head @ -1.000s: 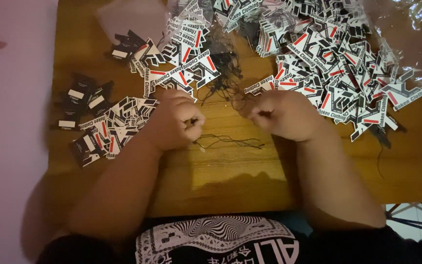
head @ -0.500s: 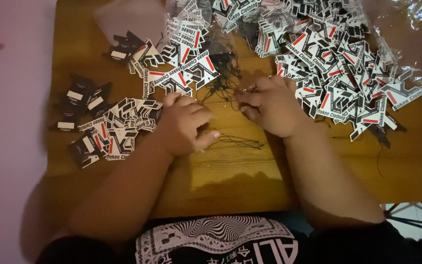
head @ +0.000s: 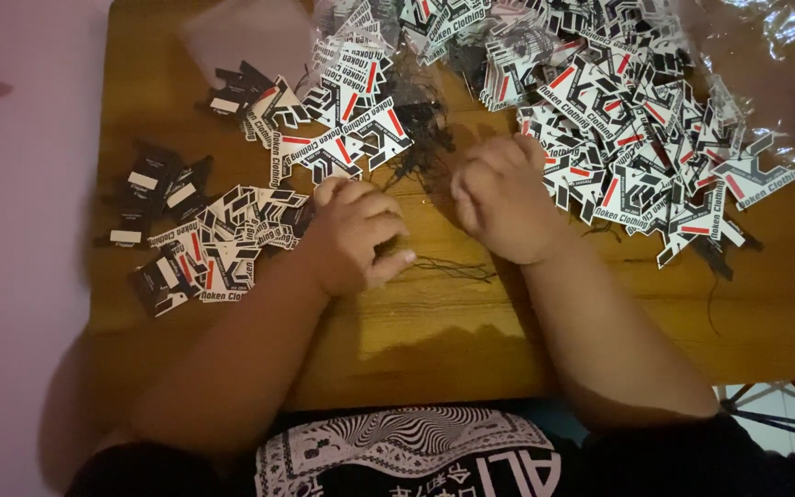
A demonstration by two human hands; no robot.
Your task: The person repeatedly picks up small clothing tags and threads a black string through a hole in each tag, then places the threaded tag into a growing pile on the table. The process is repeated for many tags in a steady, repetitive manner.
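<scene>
— Inspector: State of the hands?

— Operator: I see the left hand (head: pixel 353 237) loosely curled, fingers resting on the wooden worktop (head: pixel 434 322); whether it grips anything, I cannot tell. The right hand (head: pixel 506 198) is fisted, contents hidden.

— Inspector: Materials?

— Operator: Black strings (head: pixel 457 269) lie between and just below both hands. Printed tags (head: pixel 627 138) heap beyond the right hand; a smaller pile (head: pixel 209 248) sits outside the left.

Vs. 1 s ago: both hands are shifted up the wooden table (head: pixel 232 120) toward the black string tangle (head: pixel 425 138). Right hand (head: pixel 503 198) is now curled at the tangle's edge, beside the big tag pile (head: pixel 637 120). Left hand (head: pixel 356 235) is opened slightly, fingers (head: pixel 388 267) extended; the thin black string (head: pixel 453 269) is left lying just below both hands.
</scene>
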